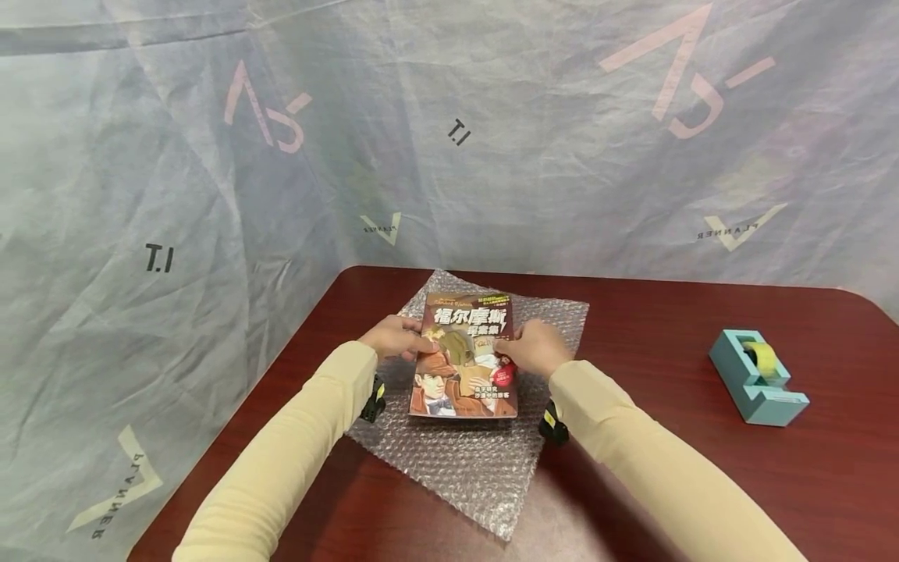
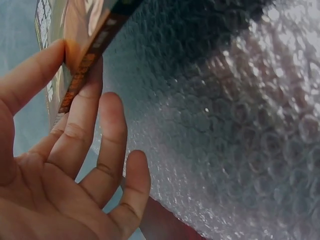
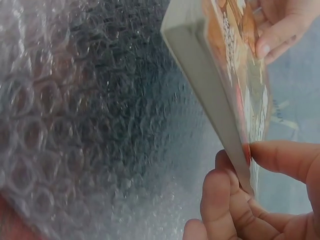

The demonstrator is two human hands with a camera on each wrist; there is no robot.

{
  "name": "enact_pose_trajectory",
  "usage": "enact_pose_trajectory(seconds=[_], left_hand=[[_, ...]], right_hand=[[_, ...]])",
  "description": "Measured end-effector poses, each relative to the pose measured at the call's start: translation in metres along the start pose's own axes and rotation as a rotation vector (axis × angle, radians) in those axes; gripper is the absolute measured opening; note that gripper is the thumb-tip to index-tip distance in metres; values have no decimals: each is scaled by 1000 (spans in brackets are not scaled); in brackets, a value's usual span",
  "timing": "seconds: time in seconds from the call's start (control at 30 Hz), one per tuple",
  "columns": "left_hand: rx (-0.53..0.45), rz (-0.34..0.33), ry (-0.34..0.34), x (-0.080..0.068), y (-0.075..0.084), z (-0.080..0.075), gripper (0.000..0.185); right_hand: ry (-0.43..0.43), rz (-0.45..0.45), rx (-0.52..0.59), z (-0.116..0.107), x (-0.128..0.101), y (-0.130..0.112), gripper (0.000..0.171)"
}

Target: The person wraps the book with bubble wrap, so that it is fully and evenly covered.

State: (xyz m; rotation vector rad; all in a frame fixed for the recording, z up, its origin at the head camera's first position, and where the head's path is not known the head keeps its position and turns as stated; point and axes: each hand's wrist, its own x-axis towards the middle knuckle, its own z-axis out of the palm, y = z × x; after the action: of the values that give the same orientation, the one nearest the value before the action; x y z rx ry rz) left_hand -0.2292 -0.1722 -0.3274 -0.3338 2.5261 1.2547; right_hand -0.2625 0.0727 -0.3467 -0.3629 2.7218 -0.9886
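Note:
A paperback book (image 1: 460,367) with an illustrated cover and Chinese title faces up over a sheet of bubble wrap (image 1: 463,468). My left hand (image 1: 396,338) pinches its left side, thumb on the cover and fingers beneath the spine (image 2: 90,60); the ring and little fingers stand free. On the opposite side my right hand (image 1: 537,349) pinches the page edge (image 3: 210,95), thumb on the cover and fingers under. Both wrist views show the book raised above the bubble wrap (image 2: 225,115), with a gap under its near end.
A light blue tape dispenser (image 1: 755,382) holding a yellow roll (image 1: 761,359) stands at the right on the dark red table (image 1: 646,351). Grey printed fabric (image 1: 527,156) hangs behind the table and along its left side.

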Motion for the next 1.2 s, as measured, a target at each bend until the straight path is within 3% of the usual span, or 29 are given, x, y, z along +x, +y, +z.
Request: enact_pose_trajectory(seconds=[0.27, 0.67, 0.93, 1.2], left_hand=[[16, -15, 32, 5, -8, 1, 62], [5, -20, 46, 12, -16, 5, 54], [101, -45, 68, 15, -20, 7, 57], [103, -62, 64, 15, -21, 10, 58]], right_hand=[[2, -13, -43, 9, 3, -2, 46], [-11, 23, -18, 21, 10, 1, 47], [-32, 41, -59, 25, 13, 2, 44], [-43, 49, -69, 28, 12, 5, 42]])
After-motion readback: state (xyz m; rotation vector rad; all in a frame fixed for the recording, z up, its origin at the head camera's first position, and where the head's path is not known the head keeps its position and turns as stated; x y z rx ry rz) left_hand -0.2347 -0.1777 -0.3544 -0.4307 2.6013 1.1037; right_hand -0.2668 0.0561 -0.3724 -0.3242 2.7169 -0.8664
